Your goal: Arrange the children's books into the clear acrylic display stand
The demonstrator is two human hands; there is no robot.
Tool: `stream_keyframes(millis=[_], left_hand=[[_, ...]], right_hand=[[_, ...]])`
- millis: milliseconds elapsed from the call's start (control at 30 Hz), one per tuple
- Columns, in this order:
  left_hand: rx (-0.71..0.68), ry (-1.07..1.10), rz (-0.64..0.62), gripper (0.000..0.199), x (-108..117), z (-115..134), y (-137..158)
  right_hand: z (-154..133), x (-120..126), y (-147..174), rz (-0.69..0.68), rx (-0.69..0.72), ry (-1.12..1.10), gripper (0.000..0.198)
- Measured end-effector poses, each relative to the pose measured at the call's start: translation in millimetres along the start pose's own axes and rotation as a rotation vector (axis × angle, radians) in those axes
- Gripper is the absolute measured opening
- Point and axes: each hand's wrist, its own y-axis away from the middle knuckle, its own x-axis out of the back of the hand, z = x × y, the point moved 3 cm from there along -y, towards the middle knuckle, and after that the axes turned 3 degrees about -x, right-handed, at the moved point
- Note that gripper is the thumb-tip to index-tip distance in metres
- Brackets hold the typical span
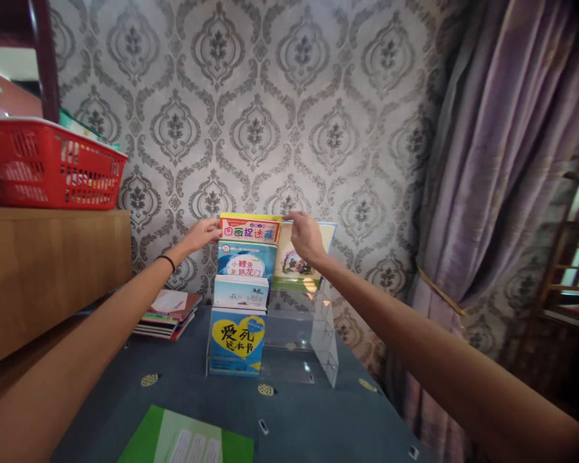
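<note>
A clear acrylic tiered book stand (325,337) stands on the table, with several books stepped up its left side. At the back of that column is a red and yellow picture book (249,231). My left hand (203,235) grips this book's left edge, fingertips partly hidden behind it. My right hand (306,236) is closed at its top right corner. Below it come a blue book (246,260), a pale blue book (241,292) and a blue book with a yellow heart (238,341). A picture-covered book (296,263) stands at the back right, partly behind my right hand.
A green book (147,437) lies at the table's (318,418) front. Stacked books (166,315) lie at the left, beside a wooden cabinet (53,276) bearing a red basket (53,164). Patterned wallpaper rises behind; a purple curtain (482,193) hangs at the right.
</note>
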Motion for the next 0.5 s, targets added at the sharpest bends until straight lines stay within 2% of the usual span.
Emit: stream_keyframes(millis=[167, 367, 500], left_hand=[[0.009, -0.007, -0.029, 0.034, -2, 3, 2], [0.047, -0.034, -0.026, 0.033, -3, 1, 1], [0.087, -0.054, -0.021, 0.036, -1, -3, 1]], right_hand=[[6, 0, 14, -0.034, -0.047, 0.004, 0.044], [-1, -9, 26, -0.105, -0.051, 0.006, 0.044], [-3, -14, 29, -0.134, -0.118, -0.050, 0.042]])
